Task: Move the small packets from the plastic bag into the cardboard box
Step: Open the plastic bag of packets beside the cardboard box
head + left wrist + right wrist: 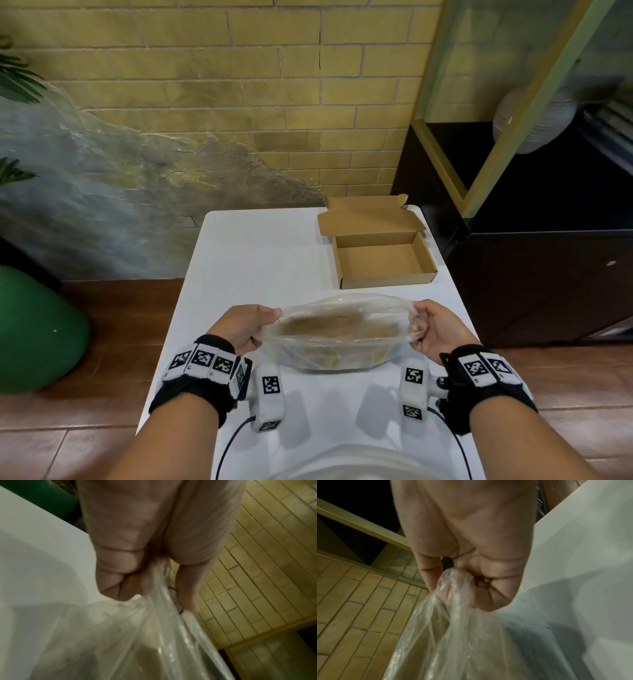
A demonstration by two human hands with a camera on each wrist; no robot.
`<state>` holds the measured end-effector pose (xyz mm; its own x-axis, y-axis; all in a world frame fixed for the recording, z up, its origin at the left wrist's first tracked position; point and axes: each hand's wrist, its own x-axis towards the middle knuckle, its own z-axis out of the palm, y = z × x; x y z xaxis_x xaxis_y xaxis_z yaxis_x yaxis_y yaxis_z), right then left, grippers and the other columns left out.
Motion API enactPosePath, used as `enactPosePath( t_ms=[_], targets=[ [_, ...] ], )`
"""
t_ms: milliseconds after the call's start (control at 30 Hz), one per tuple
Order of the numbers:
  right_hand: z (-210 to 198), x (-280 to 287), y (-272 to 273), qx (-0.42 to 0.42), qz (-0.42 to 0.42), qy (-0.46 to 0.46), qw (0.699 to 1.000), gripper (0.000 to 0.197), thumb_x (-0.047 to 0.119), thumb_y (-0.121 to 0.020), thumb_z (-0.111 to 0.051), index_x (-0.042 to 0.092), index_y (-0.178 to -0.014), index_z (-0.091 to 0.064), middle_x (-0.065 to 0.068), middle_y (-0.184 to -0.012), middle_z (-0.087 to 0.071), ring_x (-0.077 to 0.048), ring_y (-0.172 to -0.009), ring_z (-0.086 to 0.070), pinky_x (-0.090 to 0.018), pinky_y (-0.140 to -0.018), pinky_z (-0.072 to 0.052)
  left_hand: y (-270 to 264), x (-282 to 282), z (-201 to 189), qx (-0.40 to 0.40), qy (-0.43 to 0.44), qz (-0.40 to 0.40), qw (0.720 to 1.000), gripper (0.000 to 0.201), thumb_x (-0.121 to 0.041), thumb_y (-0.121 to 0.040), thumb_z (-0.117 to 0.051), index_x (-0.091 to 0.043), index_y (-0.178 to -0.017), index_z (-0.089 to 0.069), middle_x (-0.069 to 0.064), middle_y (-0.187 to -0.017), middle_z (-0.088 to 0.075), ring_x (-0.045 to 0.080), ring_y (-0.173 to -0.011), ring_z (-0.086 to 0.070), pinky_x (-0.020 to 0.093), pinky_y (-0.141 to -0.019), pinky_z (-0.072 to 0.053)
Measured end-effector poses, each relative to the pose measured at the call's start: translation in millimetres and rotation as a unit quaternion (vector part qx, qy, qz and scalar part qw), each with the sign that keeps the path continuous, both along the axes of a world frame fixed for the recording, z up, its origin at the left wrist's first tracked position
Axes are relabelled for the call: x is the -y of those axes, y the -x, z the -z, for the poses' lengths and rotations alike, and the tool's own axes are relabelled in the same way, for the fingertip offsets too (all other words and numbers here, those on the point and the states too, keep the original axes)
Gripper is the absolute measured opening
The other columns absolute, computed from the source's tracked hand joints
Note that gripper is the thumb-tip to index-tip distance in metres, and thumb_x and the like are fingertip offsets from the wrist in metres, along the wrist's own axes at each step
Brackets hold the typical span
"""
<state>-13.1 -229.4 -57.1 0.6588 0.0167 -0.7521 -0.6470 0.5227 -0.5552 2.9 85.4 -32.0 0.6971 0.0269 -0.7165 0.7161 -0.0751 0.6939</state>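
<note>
A clear plastic bag (337, 330) hangs stretched between my two hands above the near part of the white table (260, 253). Brownish small packets (329, 358) lie blurred in its bottom. My left hand (251, 325) grips the bag's left rim, fingers curled round bunched plastic (154, 608). My right hand (430, 325) grips the right rim, film wrapped over its fingers (455, 586). The bag's mouth is pulled wide. An open, empty cardboard box (380, 260) sits beyond the bag at the table's far right, its lid folded back.
A dark cabinet (534, 284) with a yellow-framed shelf stands close to the table's right side. A brick wall (239, 85) runs behind. A green rounded object (30, 329) sits on the floor at left. Cables (233, 442) trail from my wrists over the table's near edge.
</note>
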Motion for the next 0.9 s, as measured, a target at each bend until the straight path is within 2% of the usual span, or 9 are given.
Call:
enactPosePath(
  t_ms=[100,200,267,367,467,600,667,800,900],
  targets=[
    [2,0,-1,-0.008,0.014,-0.018,1.0,0.029,0.024,-0.087,-0.045,0.02,-0.061,-0.032,0.007,-0.041,-0.03,-0.006,-0.036,-0.031,-0.016,-0.038,-0.028,-5,0,3,-0.026,-0.008,-0.032,0.999,0.036,-0.031,-0.089,-0.061,-0.015,-0.061,-0.046,0.0,-0.055,-0.038,0.011,-0.044,-0.031,0.019,-0.046,-0.027],
    [0,0,1,-0.019,0.031,-0.044,0.998,0.033,0.026,-0.086,-0.048,0.019,-0.058,-0.033,0.006,-0.043,-0.032,-0.008,-0.036,-0.03,-0.015,-0.036,-0.031,-10,2,2,-0.068,0.05,-0.111,0.99,0.046,-0.038,-0.09,-0.057,-0.016,-0.055,-0.036,-0.005,-0.036,-0.036,0.008,-0.027,-0.029,0.009,-0.035,-0.024],
    [-1,-2,2,-0.018,0.031,-0.049,0.998,0.035,0.026,-0.085,-0.051,0.019,-0.056,-0.033,0.006,-0.042,-0.033,-0.008,-0.036,-0.031,-0.015,-0.036,-0.033,-13,4,1,-0.07,0.106,-0.171,0.977,0.048,-0.042,-0.09,-0.056,-0.018,-0.056,-0.032,-0.006,-0.033,-0.033,0.006,-0.022,-0.027,0.009,-0.033,-0.023],
    [-1,-4,1,-0.012,0.021,0.001,1.0,0.036,0.026,-0.088,-0.053,0.019,-0.057,-0.036,0.006,-0.042,-0.035,-0.009,-0.039,-0.035,-0.019,-0.044,-0.035,-15,3,-1,-0.04,0.102,-0.205,0.973,0.045,-0.043,-0.084,-0.064,-0.019,-0.057,-0.038,-0.006,-0.043,-0.04,0.006,-0.029,-0.033,0.019,-0.05,-0.029],
    [-5,-4,-1,0.008,-0.006,0.142,0.99,0.025,0.025,-0.087,-0.062,0.017,-0.067,-0.05,0.001,-0.053,-0.046,-0.013,-0.056,-0.043,-0.023,-0.057,-0.036,-9,1,-1,-0.002,0.033,-0.119,0.992,0.03,-0.031,-0.081,-0.071,-0.016,-0.068,-0.049,-0.002,-0.058,-0.042,0.01,-0.052,-0.039,0.02,-0.054,-0.035],
    [-9,-3,-5,0.063,-0.062,0.293,0.952,0.018,0.015,-0.081,-0.07,0.015,-0.075,-0.054,-0.003,-0.069,-0.051,-0.014,-0.062,-0.045,-0.023,-0.058,-0.039,-2,-2,9,0.081,-0.067,-0.076,0.992,0.024,-0.004,-0.078,-0.071,-0.013,-0.072,-0.05,0.002,-0.057,-0.045,0.013,-0.049,-0.038,0.021,-0.049,-0.034],
    [-12,-5,-7,0.081,-0.078,0.33,0.937,0.018,0.007,-0.079,-0.07,0.012,-0.071,-0.054,-0.005,-0.068,-0.052,-0.015,-0.056,-0.043,-0.023,-0.054,-0.038,-1,0,9,0.101,-0.1,-0.103,0.984,0.017,0.002,-0.077,-0.068,-0.009,-0.078,-0.055,0.006,-0.059,-0.051,0.015,-0.048,-0.043,0.021,-0.05,-0.038],
    [-15,-10,-9,0.096,-0.11,0.379,0.914,0.02,0.003,-0.08,-0.069,0.006,-0.065,-0.056,-0.011,-0.063,-0.054,-0.016,-0.048,-0.042,-0.024,-0.053,-0.039,2,3,9,0.126,-0.105,-0.138,0.977,0.01,-0.001,-0.077,-0.069,-0.007,-0.074,-0.061,0.008,-0.064,-0.058,0.015,-0.055,-0.051,0.022,-0.064,-0.048],
    [-12,-9,-7,0.082,-0.106,0.359,0.924,0.021,0.002,-0.085,-0.063,0.006,-0.065,-0.059,-0.013,-0.073,-0.059,-0.017,-0.058,-0.05,-0.025,-0.062,-0.047,5,4,6,0.116,-0.048,-0.14,0.982,0.006,0.0,-0.084,-0.061,-0.002,-0.08,-0.064,0.007,-0.074,-0.063,0.012,-0.064,-0.054,0.012,-0.056,-0.05]
  ],
)
